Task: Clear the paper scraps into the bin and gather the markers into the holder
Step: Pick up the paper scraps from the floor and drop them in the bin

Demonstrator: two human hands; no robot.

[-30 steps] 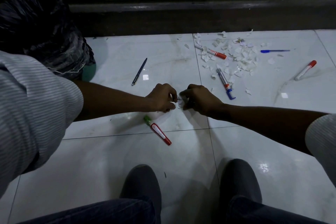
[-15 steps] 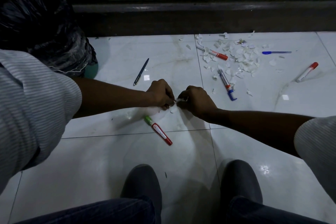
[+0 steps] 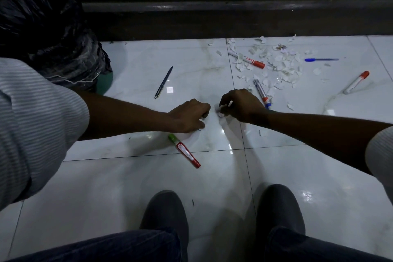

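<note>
My left hand point(image 3: 189, 116) and my right hand point(image 3: 240, 105) rest low on the white floor tiles, fingers curled around small white paper scraps. A heap of paper scraps point(image 3: 278, 66) lies far right. A red-capped marker point(image 3: 247, 60) lies in the heap, a blue-capped marker point(image 3: 262, 93) just right of my right hand, and another red-capped marker point(image 3: 356, 82) farther right. A green-and-red marker point(image 3: 184, 151) lies below my left hand. A dark pen point(image 3: 163, 82) and a blue pen point(image 3: 321, 59) lie on the floor. The bin with a black bag point(image 3: 63, 49) stands at left.
A dark wooden ledge point(image 3: 212, 19) runs along the far edge of the tiles. My two shoes point(image 3: 165, 210) stand at the bottom. A loose scrap point(image 3: 262, 133) lies under my right forearm, another scrap point(image 3: 290, 106) lies to the right.
My hands, touching at the fingertips before, have drawn a little apart. Both still hold scraps. The markers and pens lie where they were.
</note>
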